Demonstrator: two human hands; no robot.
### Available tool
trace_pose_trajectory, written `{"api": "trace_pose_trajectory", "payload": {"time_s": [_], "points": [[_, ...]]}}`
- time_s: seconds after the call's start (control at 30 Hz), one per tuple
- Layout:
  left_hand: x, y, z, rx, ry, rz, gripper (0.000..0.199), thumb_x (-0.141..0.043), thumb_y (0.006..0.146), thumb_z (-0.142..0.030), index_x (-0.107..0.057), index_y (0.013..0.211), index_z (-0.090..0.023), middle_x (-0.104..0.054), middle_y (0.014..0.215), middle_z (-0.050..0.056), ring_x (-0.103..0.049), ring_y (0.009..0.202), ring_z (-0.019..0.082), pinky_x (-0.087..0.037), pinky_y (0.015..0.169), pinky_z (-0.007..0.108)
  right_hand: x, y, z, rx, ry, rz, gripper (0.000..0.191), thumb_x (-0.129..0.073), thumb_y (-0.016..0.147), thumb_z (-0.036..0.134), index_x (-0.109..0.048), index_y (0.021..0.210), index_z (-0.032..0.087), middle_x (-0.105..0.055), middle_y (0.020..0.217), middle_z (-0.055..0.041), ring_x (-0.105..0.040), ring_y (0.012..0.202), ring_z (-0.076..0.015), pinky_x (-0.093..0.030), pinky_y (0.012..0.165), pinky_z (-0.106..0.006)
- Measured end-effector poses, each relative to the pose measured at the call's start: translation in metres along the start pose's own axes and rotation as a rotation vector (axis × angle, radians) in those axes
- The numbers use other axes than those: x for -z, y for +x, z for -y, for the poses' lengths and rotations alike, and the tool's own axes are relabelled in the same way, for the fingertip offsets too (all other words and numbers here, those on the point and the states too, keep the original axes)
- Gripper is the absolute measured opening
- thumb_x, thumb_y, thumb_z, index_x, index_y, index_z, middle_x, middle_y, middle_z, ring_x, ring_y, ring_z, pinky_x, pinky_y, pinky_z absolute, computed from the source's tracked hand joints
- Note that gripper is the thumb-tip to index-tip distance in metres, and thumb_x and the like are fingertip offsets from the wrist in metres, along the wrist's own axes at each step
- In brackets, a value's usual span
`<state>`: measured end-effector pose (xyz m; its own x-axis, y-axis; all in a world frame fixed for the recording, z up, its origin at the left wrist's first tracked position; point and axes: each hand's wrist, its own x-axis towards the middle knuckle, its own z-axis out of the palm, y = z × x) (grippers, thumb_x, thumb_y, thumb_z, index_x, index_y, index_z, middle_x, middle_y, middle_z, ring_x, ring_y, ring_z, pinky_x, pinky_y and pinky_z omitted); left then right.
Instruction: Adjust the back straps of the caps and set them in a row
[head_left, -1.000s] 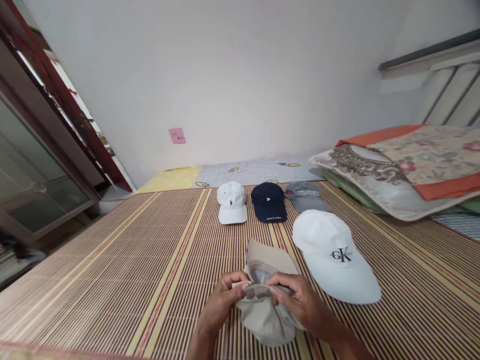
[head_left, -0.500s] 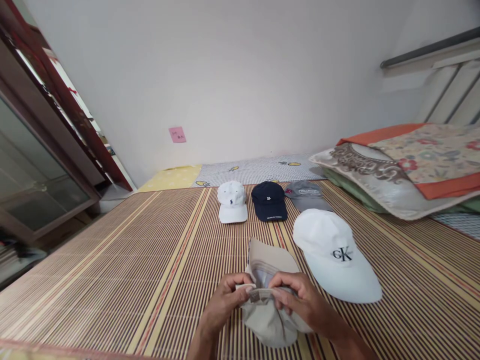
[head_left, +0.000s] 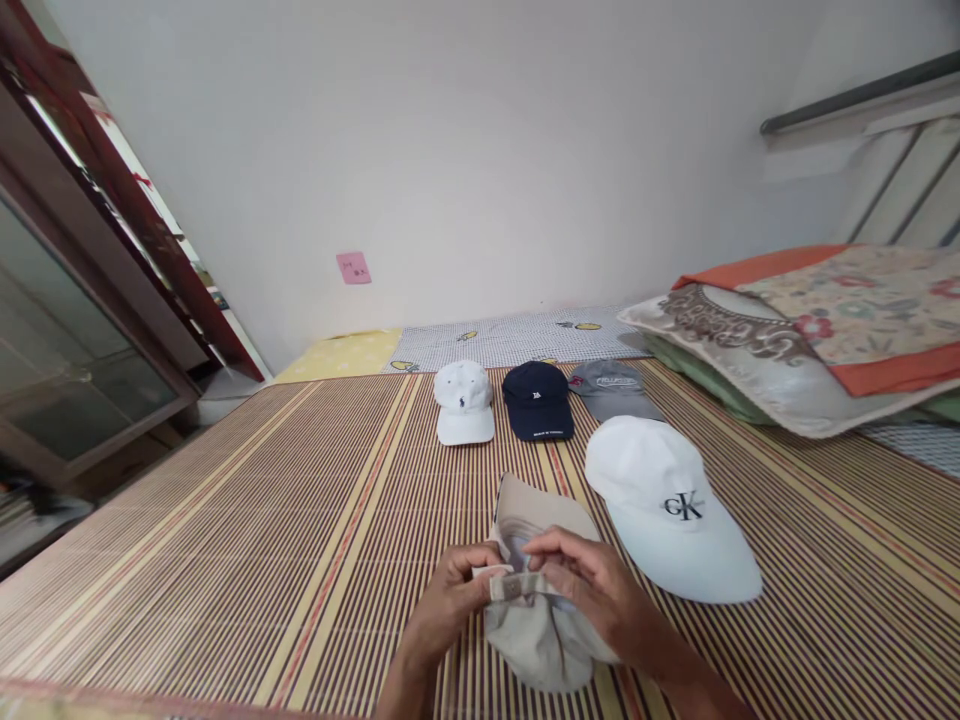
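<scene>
A beige cap point(head_left: 541, 645) lies upside down on the striped mat near me, its brim pointing away and its inside showing. My left hand point(head_left: 459, 598) pinches the cap's back strap at its left end. Over the strap's right part is my right hand point(head_left: 589, 585), thumb and fingers closed on the cap's back edge, with the index finger reaching over the opening. Just right of the hands rests a large white cap point(head_left: 671, 510) with black letters.
Behind stand a small white cap point(head_left: 464, 402), a navy cap point(head_left: 537, 400) and a grey cap point(head_left: 613, 390) on the striped mat point(head_left: 247, 520). Folded bedding point(head_left: 810, 340) lies at the right. A pink note point(head_left: 353, 268) is on the wall.
My right hand's index finger has lifted and shifted left over the cap opening. More of the back strap shows between my hands. My left hand has barely moved.
</scene>
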<state>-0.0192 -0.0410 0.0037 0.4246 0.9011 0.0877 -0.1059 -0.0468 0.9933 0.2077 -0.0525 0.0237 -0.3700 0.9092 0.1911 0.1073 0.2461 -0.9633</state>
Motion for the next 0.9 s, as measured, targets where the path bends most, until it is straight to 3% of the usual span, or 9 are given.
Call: {"api": "trace_pose_trajectory", "payload": {"time_s": [0.13,0.27,0.37,0.47,0.7,0.9], "points": [[0.005,-0.001,0.005,0.003,-0.054,-0.063,0.046,-0.075,0.086,-0.054,-0.065,0.062,-0.015,-0.045,0.065,-0.003,-0.035,0.063,0.011,-0.027,0.060,0.026,0.019,0.001,-0.009,-0.013,0.082,-0.135,0.043,-0.053,0.100,0.059,-0.073,0.112,0.022,-0.074,0.099,-0.0080,-0.067,0.086,-0.0229,-0.053,0.081,-0.036],[0.007,0.000,0.008,0.011,-0.076,-0.079,0.051,-0.076,0.083,-0.060,-0.062,0.061,-0.016,-0.043,0.064,-0.003,-0.033,0.061,0.011,-0.023,0.058,0.027,0.026,0.000,-0.012,-0.080,0.063,-0.056,0.040,-0.062,0.096,0.058,-0.074,0.108,0.022,-0.075,0.096,-0.0078,-0.069,0.091,-0.0252,-0.053,0.082,-0.037],[0.007,0.000,0.009,0.011,-0.084,-0.074,0.052,-0.076,0.082,-0.061,-0.062,0.060,-0.016,-0.043,0.064,-0.003,-0.032,0.061,0.011,-0.023,0.058,0.027,0.020,-0.002,-0.010,-0.078,0.025,0.026,0.034,-0.068,0.094,0.053,-0.076,0.106,0.023,-0.077,0.097,-0.0071,-0.069,0.094,-0.0260,-0.053,0.084,-0.036],[0.007,-0.001,0.010,0.011,-0.076,-0.064,0.049,-0.076,0.083,-0.058,-0.062,0.061,-0.016,-0.042,0.063,-0.003,-0.032,0.061,0.011,-0.022,0.058,0.027,0.011,-0.003,-0.008,-0.062,0.042,0.069,0.031,-0.067,0.094,0.051,-0.078,0.101,0.022,-0.076,0.089,-0.0052,-0.067,0.083,-0.0223,-0.052,0.077,-0.033],[0.003,-0.002,0.000,0.062,-0.043,-0.024,0.036,-0.078,0.083,-0.039,-0.064,0.059,-0.016,-0.043,0.063,-0.003,-0.035,0.061,0.011,-0.026,0.058,0.027,0.000,-0.003,-0.003,-0.020,-0.006,0.028,0.028,-0.066,0.094,0.046,-0.078,0.095,0.022,-0.071,0.076,-0.0024,-0.063,0.071,-0.0189,-0.049,0.068,-0.031],[0.000,-0.002,-0.007,0.043,0.011,-0.008,0.037,-0.080,0.081,-0.040,-0.064,0.058,-0.016,-0.045,0.062,-0.003,-0.038,0.062,0.011,-0.028,0.059,0.026,-0.008,-0.002,0.009,-0.029,-0.030,0.038,0.023,-0.068,0.092,0.042,-0.078,0.091,0.022,-0.071,0.075,-0.0020,-0.065,0.072,-0.0192,-0.052,0.068,-0.029]]}}
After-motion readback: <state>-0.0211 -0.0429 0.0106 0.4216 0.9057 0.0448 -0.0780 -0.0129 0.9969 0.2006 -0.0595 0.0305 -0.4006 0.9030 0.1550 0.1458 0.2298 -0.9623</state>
